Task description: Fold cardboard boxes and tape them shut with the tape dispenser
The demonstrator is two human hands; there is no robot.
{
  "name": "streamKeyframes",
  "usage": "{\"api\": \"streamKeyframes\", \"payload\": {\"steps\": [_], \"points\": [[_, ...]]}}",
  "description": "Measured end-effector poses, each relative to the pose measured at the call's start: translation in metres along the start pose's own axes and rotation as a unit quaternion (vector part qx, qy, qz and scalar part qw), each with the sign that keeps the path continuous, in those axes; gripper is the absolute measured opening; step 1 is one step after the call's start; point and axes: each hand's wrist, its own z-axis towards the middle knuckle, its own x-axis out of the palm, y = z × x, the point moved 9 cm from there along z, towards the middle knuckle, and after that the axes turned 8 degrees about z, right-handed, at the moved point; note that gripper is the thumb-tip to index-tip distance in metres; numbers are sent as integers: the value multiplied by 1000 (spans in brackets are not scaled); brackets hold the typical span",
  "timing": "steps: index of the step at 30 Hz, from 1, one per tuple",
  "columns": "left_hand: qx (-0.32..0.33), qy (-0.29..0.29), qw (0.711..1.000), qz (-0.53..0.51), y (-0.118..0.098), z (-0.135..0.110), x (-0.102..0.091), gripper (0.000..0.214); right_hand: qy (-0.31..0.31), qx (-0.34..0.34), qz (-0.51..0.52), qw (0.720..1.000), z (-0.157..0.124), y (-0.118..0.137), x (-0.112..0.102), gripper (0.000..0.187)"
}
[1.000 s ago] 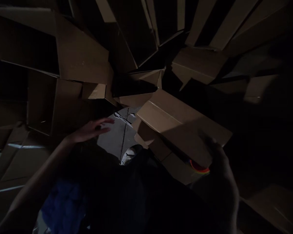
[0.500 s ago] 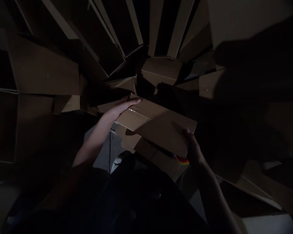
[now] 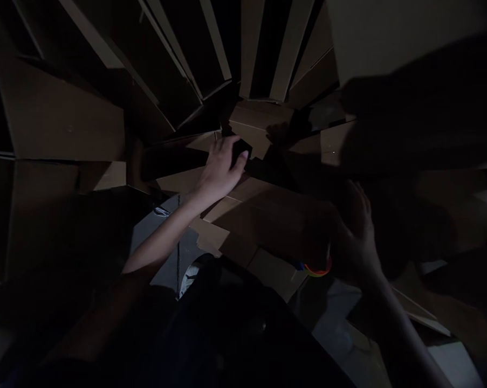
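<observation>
A brown cardboard box [image 3: 247, 215] lies in front of me, its right part in deep shadow. My left hand [image 3: 224, 168] is over its far left edge, thumb and fingers apart and curved, holding nothing that I can see. Just off the box's right end, my right hand [image 3: 358, 234] is raised with fingers stretched out, dim and a little blurred. Below that end shows part of a brightly coloured ring [image 3: 319, 271], red, orange and green. Flat cardboard [image 3: 272, 268] lies under the near side of the box.
Cardboard boxes surround me: a large one [image 3: 61, 116] at the left, a smaller one [image 3: 263, 121] beyond my left hand, and tall open ones [image 3: 251, 51] at the back. Grey floor [image 3: 156, 253] shows near my left forearm. The right side is mostly dark.
Both hands have let go of the cardboard box, which now sits lower. My left hand has moved up and right; my right hand has moved away to the right and opened.
</observation>
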Motion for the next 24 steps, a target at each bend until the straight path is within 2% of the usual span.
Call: {"api": "streamKeyframes", "payload": {"steps": [2, 3, 5, 8, 10, 13, 18, 20, 24], "points": [[75, 12, 995, 67, -40, 3, 8, 34, 14, -107, -92, 990, 15, 31, 16, 50], [101, 22, 990, 98, -55, 3, 17, 34, 18, -130, -134, 982, 22, 40, 27, 48], [125, 44, 980, 152, -74, 1, 42, 36, 20, -137, -204, 969, 32, 47, 52, 47], [107, 87, 969, 205, -72, -2, 81, 34, 67, -96, -252, 961, 39, 40, 85, 42], [108, 96, 963, 229, -68, -4, 95, 33, 90, -74, -257, 959, 38, 33, 95, 39], [148, 79, 952, 256, -75, -7, 100, 37, 85, -84, -259, 959, 37, 30, 95, 35], [178, 26, 950, 255, -98, -10, 94, 41, 56, -88, -271, 957, 40, 25, 91, 32], [169, 49, 955, 239, -99, -9, 94, 42, 62, -81, -272, 957, 41, 25, 91, 33], [147, 143, 968, 146, -84, -8, 101, 38, 97, -36, -252, 962, 40, 25, 89, 34]]}}
